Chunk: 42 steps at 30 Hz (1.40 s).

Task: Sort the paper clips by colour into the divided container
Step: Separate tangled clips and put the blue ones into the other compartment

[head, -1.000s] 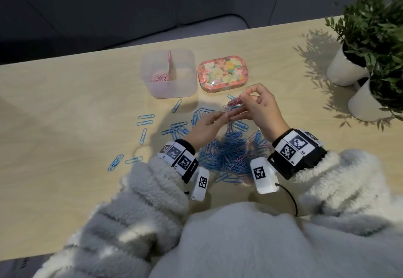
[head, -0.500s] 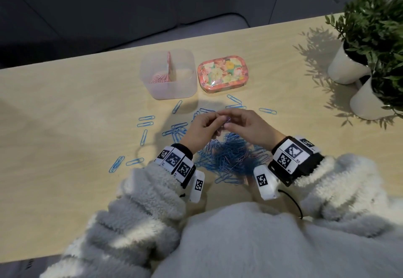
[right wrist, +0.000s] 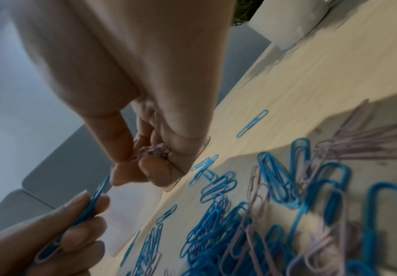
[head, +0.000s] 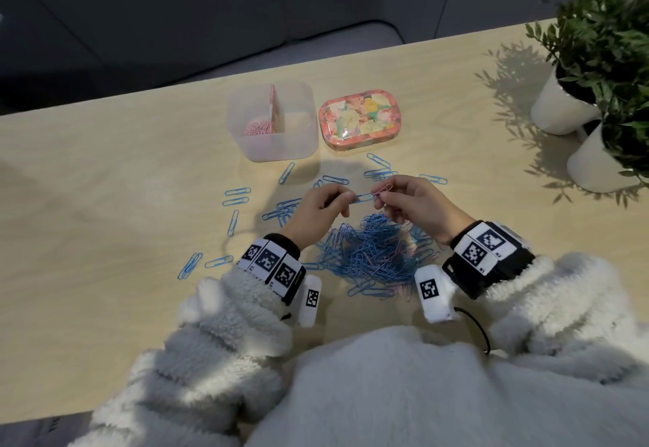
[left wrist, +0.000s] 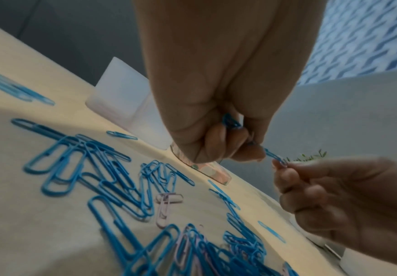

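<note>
Up off the tabletop (head: 105, 172), the left hand (head: 316, 211) pinches a blue clip (head: 363, 198) lying 9-to-3; the right hand (head: 414, 202) pinches a pink clip (head: 382, 189) at its 3 o'clock end, tilted toward 2. Below, at 6, sits the clip pile (head: 372, 253). The container (head: 274, 120) stands at 11, pink clips in its left half.

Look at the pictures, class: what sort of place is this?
Probably a home or office desk: a light wooden table, two potted plants in white pots, a floral tin, and what may be a grey sofa behind.
</note>
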{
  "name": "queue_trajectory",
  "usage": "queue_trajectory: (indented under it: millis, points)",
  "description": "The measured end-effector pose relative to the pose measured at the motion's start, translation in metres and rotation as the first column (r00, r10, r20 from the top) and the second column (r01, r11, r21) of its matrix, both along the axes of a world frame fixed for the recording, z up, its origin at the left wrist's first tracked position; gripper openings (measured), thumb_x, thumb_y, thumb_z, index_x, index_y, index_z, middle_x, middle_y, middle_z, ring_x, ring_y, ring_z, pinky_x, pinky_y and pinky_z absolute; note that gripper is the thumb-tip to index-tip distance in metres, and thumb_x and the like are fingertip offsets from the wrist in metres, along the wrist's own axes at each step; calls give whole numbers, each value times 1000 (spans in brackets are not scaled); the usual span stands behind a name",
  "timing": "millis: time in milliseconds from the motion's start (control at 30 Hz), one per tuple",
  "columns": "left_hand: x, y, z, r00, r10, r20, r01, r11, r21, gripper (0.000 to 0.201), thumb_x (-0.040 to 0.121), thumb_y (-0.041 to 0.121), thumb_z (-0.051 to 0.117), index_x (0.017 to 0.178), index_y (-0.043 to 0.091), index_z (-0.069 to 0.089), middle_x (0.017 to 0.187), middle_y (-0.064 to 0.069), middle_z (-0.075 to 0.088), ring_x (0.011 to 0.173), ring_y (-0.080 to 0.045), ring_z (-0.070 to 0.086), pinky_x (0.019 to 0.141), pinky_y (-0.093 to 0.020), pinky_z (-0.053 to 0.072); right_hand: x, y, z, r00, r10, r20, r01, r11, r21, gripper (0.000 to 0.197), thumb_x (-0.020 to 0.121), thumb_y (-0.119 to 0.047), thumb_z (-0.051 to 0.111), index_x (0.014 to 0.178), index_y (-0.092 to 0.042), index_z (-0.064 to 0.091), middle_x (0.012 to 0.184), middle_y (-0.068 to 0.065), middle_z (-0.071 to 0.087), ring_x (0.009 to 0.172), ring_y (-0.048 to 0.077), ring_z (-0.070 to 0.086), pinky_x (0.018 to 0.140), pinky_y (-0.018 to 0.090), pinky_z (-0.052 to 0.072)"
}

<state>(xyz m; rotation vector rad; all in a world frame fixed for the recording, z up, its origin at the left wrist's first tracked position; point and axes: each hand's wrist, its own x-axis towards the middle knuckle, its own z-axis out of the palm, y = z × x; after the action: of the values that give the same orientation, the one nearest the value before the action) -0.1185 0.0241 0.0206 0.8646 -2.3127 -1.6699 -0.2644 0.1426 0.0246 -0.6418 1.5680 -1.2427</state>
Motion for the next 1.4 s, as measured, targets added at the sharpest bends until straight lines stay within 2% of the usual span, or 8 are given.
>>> queue_trajectory:
  millis: [200,367,567,700,833,1033,1233,1400]
  points:
    - [1,1,1,999,-33,21,32,997,66,24,98,16,41,81,22,56,64,7,60,58,-21,36,54,-26,31,5,-4,2,999,-42,4,42,999,25,24,94,0,41,82,-13,57,67,6,56,43,6,49,42,17,34]
    - [2,-1,1,990,-119,77,112,990,89,17,97,20,42,82,25,46,58,9,66,61,-26,38,55,-35,31,6,-5,1,994,-67,-92,66,998,-7,17,93,-3,46,85,-13,56,70,5,60,47,4,52,47,19,38]
    - [-1,5,-3,998,30,59,-26,997,-76,13,99,21,33,91,15,41,62,4,51,47,-6,37,51,-26,34,13,-5,-3,970,-39,-241,44,999,13,14,89,-5,56,79,-15,55,74,4,68,47,0,55,47,11,41]
    - [-2,0,-3,986,163,-44,-162,986,22,10,97,16,43,94,10,50,64,2,57,43,0,38,48,-15,33,18,-3,-5,973,4,-233,3,1000,27,12,92,-4,50,89,-10,58,74,3,66,44,-2,53,45,7,39]
    - [3,-5,-1,995,96,1,-96,994,55,15,95,17,47,87,14,59,66,4,55,45,1,38,45,-10,32,14,0,-3,978,30,-207,-33,999,-9,15,93,-1,47,92,-9,60,73,4,63,45,-1,51,46,6,37]
    - [8,-2,3,997,-71,16,73,984,-163,22,96,13,41,80,24,51,67,6,51,68,-24,50,68,-37,42,13,-1,0,971,114,-210,-115,993,7,16,94,-4,47,90,-11,61,72,0,63,50,-1,53,48,10,39]
    - [10,8,12,991,-134,-11,115,888,-446,13,94,12,39,90,12,51,74,-4,54,69,-22,49,65,-41,43,6,-1,1,940,184,287,-230,964,133,19,94,-5,45,84,-11,60,67,3,58,47,4,50,45,15,35]
    - [9,13,13,971,-229,71,229,799,-557,15,97,17,40,94,11,53,75,0,54,69,-19,50,65,-40,44,3,-3,5,952,283,115,-294,951,93,17,91,-1,52,80,-9,63,60,-4,59,47,4,47,46,16,36]
